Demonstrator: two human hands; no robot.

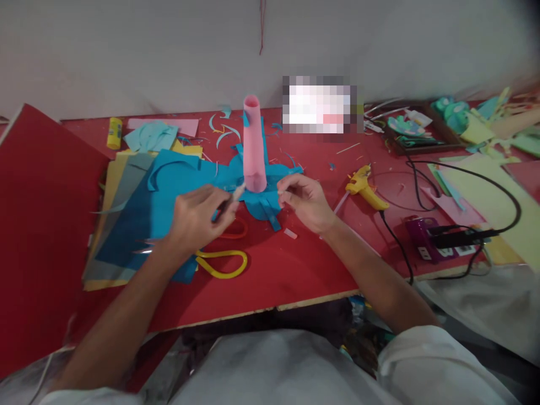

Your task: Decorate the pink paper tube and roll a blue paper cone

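A pink paper tube stands upright on a blue paper shape with rounded lobes and loose strips. To the left of the tube's base is my left hand, its fingers drawn together; what they hold, if anything, is blurred. On the other side, my right hand has its thumb and fingertips pinched close to the blue shape, and anything in the pinch is too small to name. Scissors with a yellow handle loop and an orange one lie partly hidden beneath my left hand and wrist.
A yellow glue gun lies at right, its cord near a purple box with a black plug. Stacked coloured paper and a yellow glue stick are at left. A dark tray holds craft pieces.
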